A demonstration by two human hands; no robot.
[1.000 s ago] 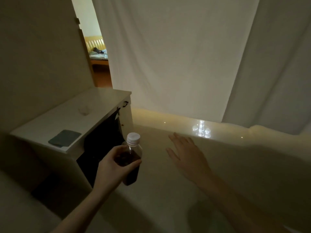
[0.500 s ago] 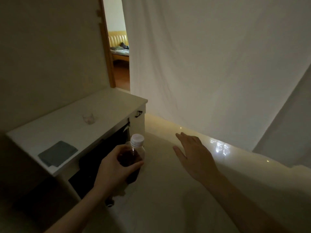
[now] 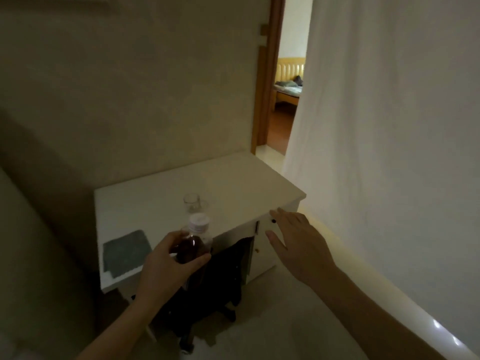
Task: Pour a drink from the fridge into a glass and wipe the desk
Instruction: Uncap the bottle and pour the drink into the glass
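The left hand [image 3: 166,266] has its grip clamped round a clear plastic bottle of dark drink with a white cap [image 3: 195,242], held just near of the white bench [image 3: 233,188]. The right hand [image 3: 296,240] hovers with fingers apart, holding nothing. A small clear glass [image 3: 191,203] stands mid-bench; a grey folded cloth [image 3: 126,252] lies to its left. Best next: steady the bottle, unscrew the cap with the free hand, then tip slowly over the glass. No label or writing is readable.
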